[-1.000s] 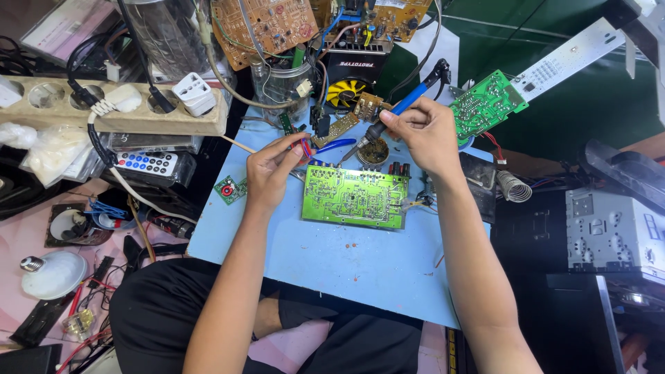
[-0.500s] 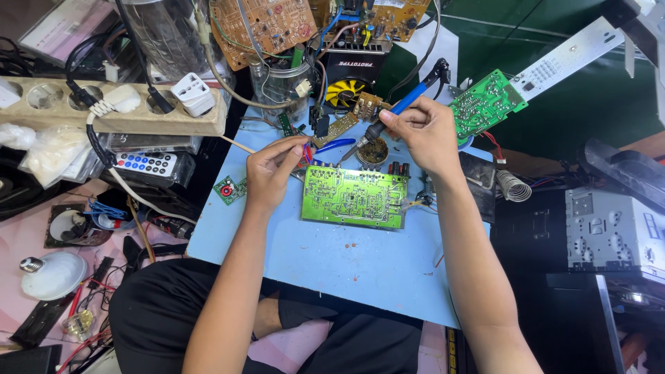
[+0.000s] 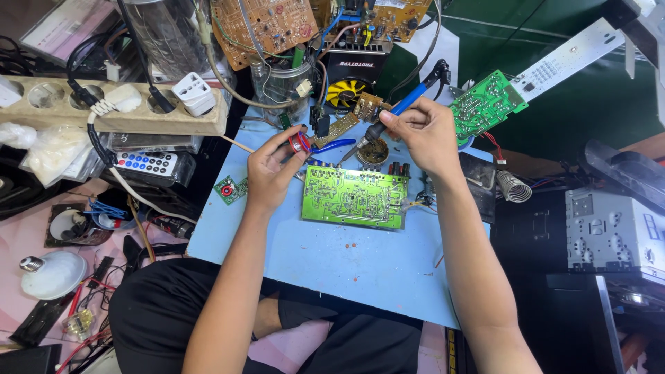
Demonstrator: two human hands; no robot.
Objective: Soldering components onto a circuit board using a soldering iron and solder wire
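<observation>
A flat green circuit board, rectangular and covered in fine pale solder tracks, lies solder-side up in the middle of a smooth light-blue mat. Black and red sockets stick out along its far right edge.

The right hand curls its fingers closed around the blue plastic handle of a soldering iron, held like a pen; its thin metal tip slants down towards a small round tin of dark paste just beyond the board. The left hand hovers at the board's upper left corner, thumb and forefinger pinched shut on a small red spool of thin wire.

Just beside the spool lie blue-handled pliers. A second, smaller green board sits tilted past the right hand. To the left are a tiny green board with a red ring, a grey remote with coloured rubber buttons, and a beige power strip with plugs in it. A coiled metal spring stand rests to the right.
</observation>
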